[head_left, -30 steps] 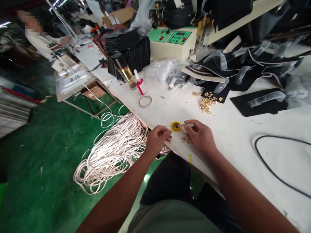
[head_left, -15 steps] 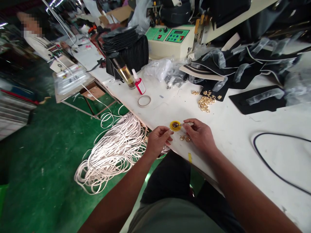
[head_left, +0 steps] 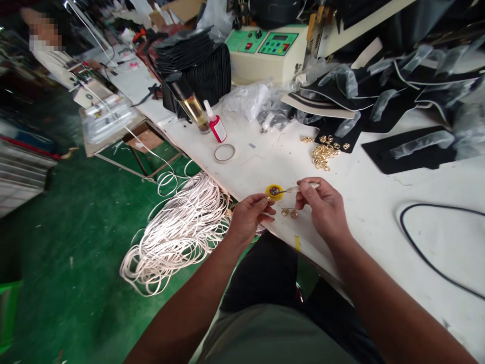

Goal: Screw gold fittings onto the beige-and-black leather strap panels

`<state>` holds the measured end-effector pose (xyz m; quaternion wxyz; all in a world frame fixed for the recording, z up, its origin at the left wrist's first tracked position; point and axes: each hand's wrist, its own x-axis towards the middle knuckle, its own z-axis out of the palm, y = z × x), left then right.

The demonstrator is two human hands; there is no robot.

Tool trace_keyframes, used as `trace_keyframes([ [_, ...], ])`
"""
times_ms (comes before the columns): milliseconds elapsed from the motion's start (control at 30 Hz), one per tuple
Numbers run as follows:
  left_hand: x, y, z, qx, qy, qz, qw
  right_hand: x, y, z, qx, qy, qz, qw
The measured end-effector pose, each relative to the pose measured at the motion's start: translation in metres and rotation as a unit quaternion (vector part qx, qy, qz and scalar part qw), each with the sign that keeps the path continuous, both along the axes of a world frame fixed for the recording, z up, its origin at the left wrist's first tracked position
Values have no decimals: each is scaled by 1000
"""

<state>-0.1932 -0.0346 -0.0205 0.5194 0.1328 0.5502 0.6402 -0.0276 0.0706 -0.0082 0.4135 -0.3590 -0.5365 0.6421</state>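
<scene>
My right hand [head_left: 324, 207] grips the pale handle of a thin screwdriver-like tool [head_left: 292, 189]. Its dark tip reaches to a small round yellow dish [head_left: 279, 196] that holds tiny dark metal parts. Just left of the dish, my left hand [head_left: 248, 217] pinches a small gold metal fitting [head_left: 269, 199] between thumb and fingertips. Between the hands, a few gold ring-like fittings [head_left: 289, 213] lie on the white table [head_left: 261, 174]. Farther back sits a loose pile of gold fittings [head_left: 324, 155].
A red bottle with a white nozzle [head_left: 217, 129], a dark-topped bottle [head_left: 195, 111] and a ring [head_left: 225, 153] stand or lie at back left. Black panels [head_left: 409, 151] and a cable [head_left: 413, 242] are at right. White cord [head_left: 174, 237] heaps on the floor. Another person [head_left: 53, 60] is far left.
My right hand has drawn back to the right and up a little, so more of the tool shows. The gold fitting in my left fingers is easier to see. The view has shifted slightly.
</scene>
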Motion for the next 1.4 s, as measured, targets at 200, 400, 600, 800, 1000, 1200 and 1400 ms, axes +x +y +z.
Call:
trace_keyframes([
  [200,5,0,5,8,-36,-6,999,-3,-7,2,27,-18,17,999],
  [400,8,0,5,11,-46,-6,999,-2,-7,-1,33,-27,21,999],
  [600,8,0,2,13,-42,-9,999,-2,-6,-6,35,-34,31,998],
  [800,9,0,3,13,-41,-7,999,-2,-5,-5,36,-40,31,998],
  [1000,11,0,5,12,-35,-7,999,0,-6,-5,43,-53,33,997],
  [1200,13,0,7,2,5,0,1000,-2,-7,-4,41,-65,28,997],
  [1400,17,-2,13,-26,139,4,990,-3,-7,2,17,-55,4,998],
])
